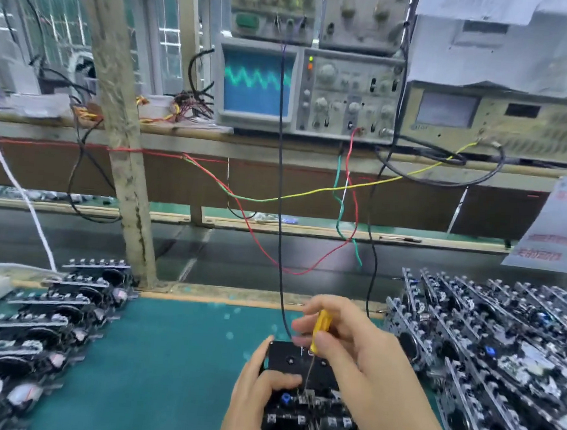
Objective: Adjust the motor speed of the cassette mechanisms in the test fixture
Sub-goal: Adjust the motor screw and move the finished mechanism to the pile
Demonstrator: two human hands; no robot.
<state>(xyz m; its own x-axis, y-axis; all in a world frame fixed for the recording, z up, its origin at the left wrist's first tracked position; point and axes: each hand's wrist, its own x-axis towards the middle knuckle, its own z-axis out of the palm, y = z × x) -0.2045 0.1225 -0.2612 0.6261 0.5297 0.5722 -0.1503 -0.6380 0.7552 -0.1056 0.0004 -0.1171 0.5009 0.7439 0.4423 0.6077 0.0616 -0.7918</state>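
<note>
cassette mechanism (309,401), front of tabletop (164,357): our left hand (256,391) grips it; right hand (340,336) pinches screwdriver (319,331), tip in mechanism. risk: tip slips, overshooting speed.

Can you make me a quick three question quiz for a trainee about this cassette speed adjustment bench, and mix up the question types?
1. True or false: the right hand pinches a yellow-handled screwdriver with its tip down in the mechanism in the test fixture.
2. What shows on the oscilloscope screen? A) a flat line B) a wavy green trace C) nothing, it is dark
3. Fill in: the left hand steadies the ______ on the green mat.

Key: 1 true; 2 B; 3 test fixture.
</note>
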